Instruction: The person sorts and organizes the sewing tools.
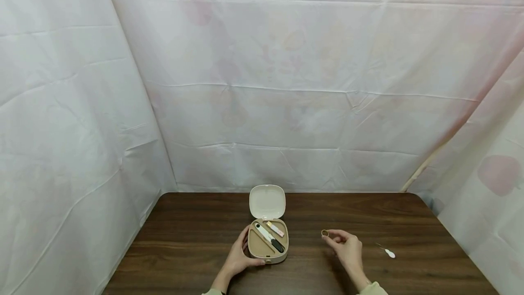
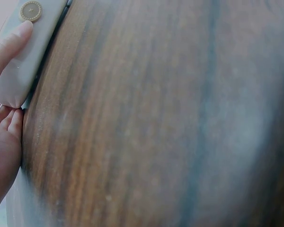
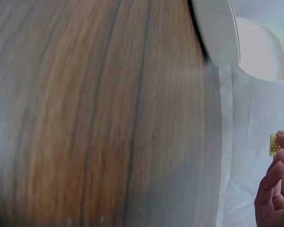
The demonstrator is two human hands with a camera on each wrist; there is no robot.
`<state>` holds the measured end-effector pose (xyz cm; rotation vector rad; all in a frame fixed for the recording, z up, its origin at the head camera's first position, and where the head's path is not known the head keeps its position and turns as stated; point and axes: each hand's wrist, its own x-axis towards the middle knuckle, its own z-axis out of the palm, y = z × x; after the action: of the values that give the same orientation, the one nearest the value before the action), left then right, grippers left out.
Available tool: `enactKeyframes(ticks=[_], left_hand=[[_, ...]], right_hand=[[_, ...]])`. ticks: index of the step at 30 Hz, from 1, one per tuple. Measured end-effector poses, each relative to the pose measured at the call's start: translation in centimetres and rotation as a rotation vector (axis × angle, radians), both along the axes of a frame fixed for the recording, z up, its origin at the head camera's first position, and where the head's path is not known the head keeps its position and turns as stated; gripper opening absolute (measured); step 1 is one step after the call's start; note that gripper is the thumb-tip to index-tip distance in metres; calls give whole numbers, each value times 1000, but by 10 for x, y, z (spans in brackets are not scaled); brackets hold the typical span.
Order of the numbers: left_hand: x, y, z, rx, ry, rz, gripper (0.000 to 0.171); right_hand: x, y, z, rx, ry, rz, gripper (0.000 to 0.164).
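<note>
In the head view a cream box (image 1: 268, 259) stands on the table with its lid (image 1: 267, 201) raised. My left hand (image 1: 239, 256) grips its left side and front, the thumb beside the round button (image 2: 30, 11). Inside the box lie a white tool with a black end (image 1: 268, 237) and a small pale strip with coloured marks (image 1: 275, 229). To the right, my right hand (image 1: 345, 246) pinches a gold ring thimble (image 1: 324, 233) between thumb and fingers, above the table. Dimples show on the thimble (image 3: 275, 145) in the right wrist view.
A needle threader (image 1: 389, 253) with a white handle and thin wire lies on the dark wooden table (image 1: 196, 240), right of my right hand. Pale patterned cloth (image 1: 286, 104) hangs behind the table and at both sides.
</note>
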<state>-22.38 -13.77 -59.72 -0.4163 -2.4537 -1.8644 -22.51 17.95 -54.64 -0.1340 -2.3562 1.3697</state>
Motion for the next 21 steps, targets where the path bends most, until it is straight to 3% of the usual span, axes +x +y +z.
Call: enactKeyframes(ticks=[21], left_hand=[[0, 1, 0, 3, 7, 2, 110]], right_hand=[[6, -47, 13, -117, -4, 171, 16]])
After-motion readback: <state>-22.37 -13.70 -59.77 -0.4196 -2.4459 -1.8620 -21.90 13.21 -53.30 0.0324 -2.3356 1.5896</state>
